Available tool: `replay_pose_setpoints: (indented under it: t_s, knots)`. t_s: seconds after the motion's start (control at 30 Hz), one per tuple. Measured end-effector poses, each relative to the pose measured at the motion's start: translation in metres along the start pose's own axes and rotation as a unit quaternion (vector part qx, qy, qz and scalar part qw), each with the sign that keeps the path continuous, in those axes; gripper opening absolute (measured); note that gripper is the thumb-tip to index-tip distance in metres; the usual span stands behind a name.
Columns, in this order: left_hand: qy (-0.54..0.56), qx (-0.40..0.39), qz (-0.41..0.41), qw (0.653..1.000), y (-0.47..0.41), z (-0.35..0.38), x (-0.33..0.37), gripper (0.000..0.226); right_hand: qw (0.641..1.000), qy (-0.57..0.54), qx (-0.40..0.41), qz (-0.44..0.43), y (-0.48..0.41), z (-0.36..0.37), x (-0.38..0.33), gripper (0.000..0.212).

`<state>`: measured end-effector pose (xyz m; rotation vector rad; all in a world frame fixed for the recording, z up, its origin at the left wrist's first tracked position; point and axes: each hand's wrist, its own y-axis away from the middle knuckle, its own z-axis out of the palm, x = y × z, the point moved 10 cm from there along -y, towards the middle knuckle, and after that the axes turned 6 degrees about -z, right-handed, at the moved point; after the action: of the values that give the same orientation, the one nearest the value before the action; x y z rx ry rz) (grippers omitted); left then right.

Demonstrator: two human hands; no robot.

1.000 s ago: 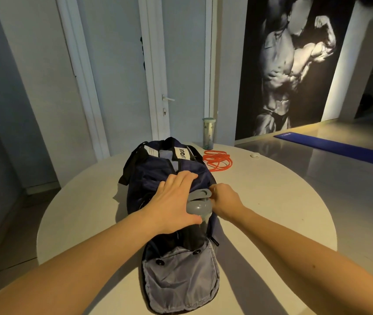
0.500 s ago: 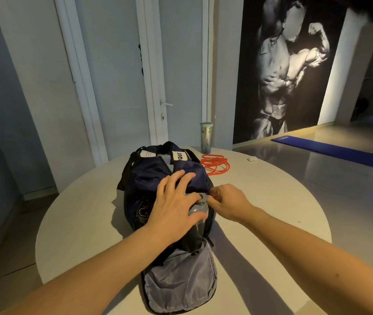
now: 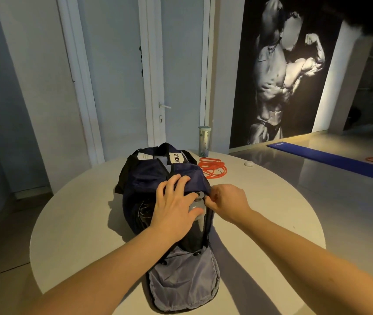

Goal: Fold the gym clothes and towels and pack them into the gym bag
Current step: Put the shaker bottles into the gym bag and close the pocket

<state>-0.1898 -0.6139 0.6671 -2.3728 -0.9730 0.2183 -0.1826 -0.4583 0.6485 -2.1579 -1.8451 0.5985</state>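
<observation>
Packing looks near done: gym bag (image 3: 144,176) mid-tabletop (image 3: 271,212), no loose clothes or towels visible, left hand (image 3: 174,208) fingers spread flat pressing its top and a bottle (image 3: 198,204), right hand (image 3: 228,202) fingers pinching its right edge, likely the zip; near flap (image 3: 183,278) open.

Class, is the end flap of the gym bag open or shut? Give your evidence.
Open: the grey-lined flap of the gym bag lies down on the table, baring a bottle inside.
</observation>
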Motion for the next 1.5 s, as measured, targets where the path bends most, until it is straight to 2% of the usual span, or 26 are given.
replay_pose_setpoints:
  t_s: [0.1, 0.23, 0.4, 0.5, 0.57, 0.7, 0.83, 0.97, 1.1, 1.2, 1.4, 1.5]
  knots:
    - [-0.016, -0.005, -0.005, 1.000, 0.003, 0.000, -0.001, 0.046, 0.998, 0.052, -0.003, -0.042, -0.015, 0.000, -0.008, 0.022]
    - [-0.018, 0.012, -0.016, 1.000, 0.012, 0.003, 0.002, 0.043, 0.989, 0.065, 0.027, -0.133, -0.020, 0.002, -0.026, 0.013]
    - [-0.021, 0.127, -0.019, 0.991, 0.032, -0.004, 0.004, 0.037, 0.980, 0.077, 0.022, -0.183, -0.039, 0.007, -0.038, 0.015]
    - [-0.029, 0.146, -0.023, 0.989, 0.039, -0.007, 0.005, 0.047, 0.984, 0.014, -0.027, -0.173, -0.046, -0.002, -0.037, 0.016]
    - [-0.034, 0.148, -0.020, 0.988, 0.040, -0.006, 0.005, 0.045, 0.986, -0.053, -0.046, -0.154, -0.043, -0.012, -0.034, 0.016]
    - [-0.030, 0.129, -0.020, 0.991, 0.036, 0.000, 0.003, 0.045, 0.979, -0.161, -0.045, -0.120, -0.029, -0.025, -0.032, 0.015]
    - [-0.033, 0.119, -0.036, 0.992, 0.020, 0.003, 0.000, 0.036, 0.974, -0.202, -0.049, -0.095, -0.014, -0.027, -0.031, 0.015]
    - [-0.039, 0.118, -0.059, 0.990, 0.002, 0.004, -0.010, 0.023, 0.976, -0.192, -0.042, -0.094, -0.010, -0.028, -0.038, 0.015]
    - [0.011, 0.166, -0.068, 0.984, -0.009, -0.003, -0.019, 0.009, 0.973, -0.221, -0.018, -0.063, -0.008, -0.020, -0.029, 0.016]
    - [0.057, 0.183, -0.101, 0.976, -0.013, -0.007, -0.025, 0.021, 0.979, -0.199, -0.001, -0.049, -0.007, -0.018, -0.019, 0.015]
    - [-0.031, 0.138, -0.058, 0.988, -0.008, 0.004, -0.024, 0.026, 0.993, -0.108, 0.008, -0.042, 0.001, -0.010, -0.015, 0.015]
    - [-0.068, 0.122, -0.047, 0.989, -0.011, -0.004, -0.028, 0.026, 0.992, -0.122, 0.033, -0.021, 0.014, 0.001, -0.021, 0.038]
